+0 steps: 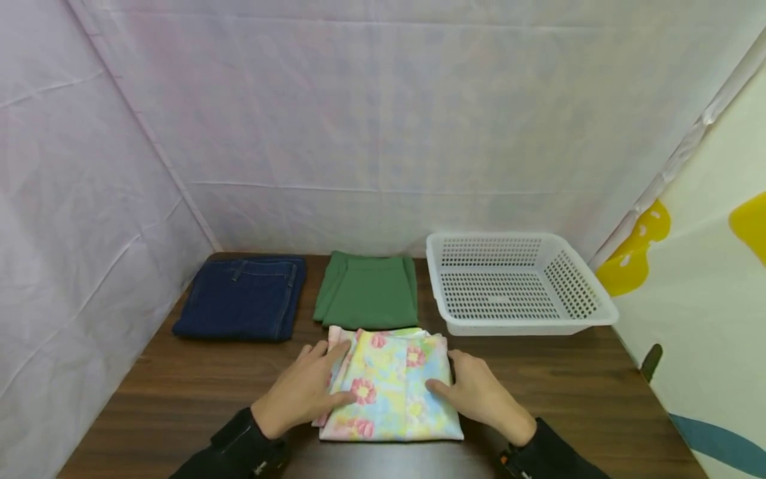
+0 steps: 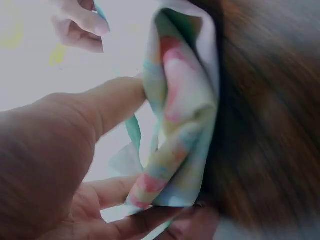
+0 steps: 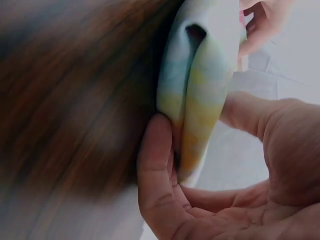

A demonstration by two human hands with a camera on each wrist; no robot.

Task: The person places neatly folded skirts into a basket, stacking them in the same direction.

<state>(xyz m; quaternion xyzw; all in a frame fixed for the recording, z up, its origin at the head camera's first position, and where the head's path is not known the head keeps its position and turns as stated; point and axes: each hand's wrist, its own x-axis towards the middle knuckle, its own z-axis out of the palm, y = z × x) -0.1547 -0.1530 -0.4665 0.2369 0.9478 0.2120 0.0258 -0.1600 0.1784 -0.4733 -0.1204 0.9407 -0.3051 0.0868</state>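
A folded floral garment [image 1: 389, 389], pale yellow and blue with pink flowers, lies flat near the front of the table. My left hand [image 1: 308, 389] grips its left side, thumb on top and fingers at the edge. At the opposite side my right hand [image 1: 481, 392] holds the garment with the thumb over the top. In the right wrist view the fingers [image 3: 157, 155] curl round the layered edge of the cloth [image 3: 200, 105]. Loose folds [image 2: 185, 95] bulge along the left edge in the left wrist view, with fingers reaching under them.
Behind the garment lies a folded green garment [image 1: 374, 293], close to its back edge. Folded dark blue jeans [image 1: 242, 299] are at the back left. A white perforated plastic basket [image 1: 517, 329] stands at the back right. White fabric walls [image 1: 371, 120] enclose the brown wooden table [image 1: 574, 406].
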